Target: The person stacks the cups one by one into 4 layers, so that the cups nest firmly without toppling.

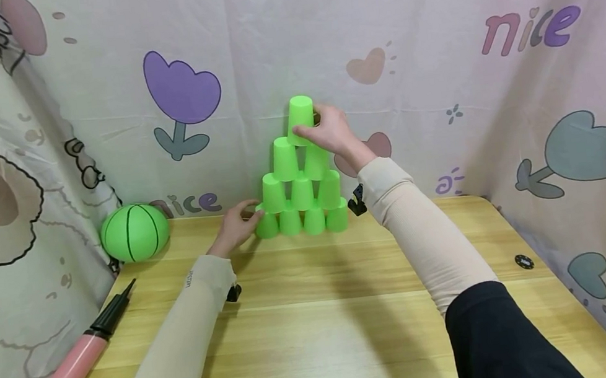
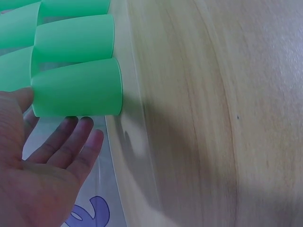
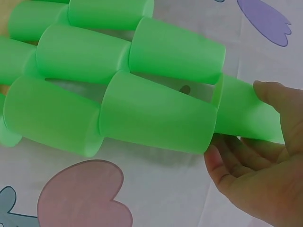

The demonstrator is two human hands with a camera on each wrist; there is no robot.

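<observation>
Green plastic cups [image 1: 301,192], all upside down, stand stacked in a pyramid at the back of the table. My right hand [image 1: 332,129] holds the top cup [image 1: 301,109] from its right side, thumb in front. In the right wrist view, that cup [image 3: 241,106] has its rim right at the bases of the two cups below. Low on the left, my left hand [image 1: 236,228] is beside the end cup of the bottom row [image 1: 268,225]. The left wrist view shows its thumb by the base of this cup [image 2: 78,90], its other fingers loosely extended alongside.
A green ball [image 1: 135,233] sits at the table's back left corner. Along the left edge lies a pink and black hand pump [image 1: 81,358]. A small black disc [image 1: 524,262] lies at the right. A printed curtain [image 1: 411,2] hangs close behind the cups.
</observation>
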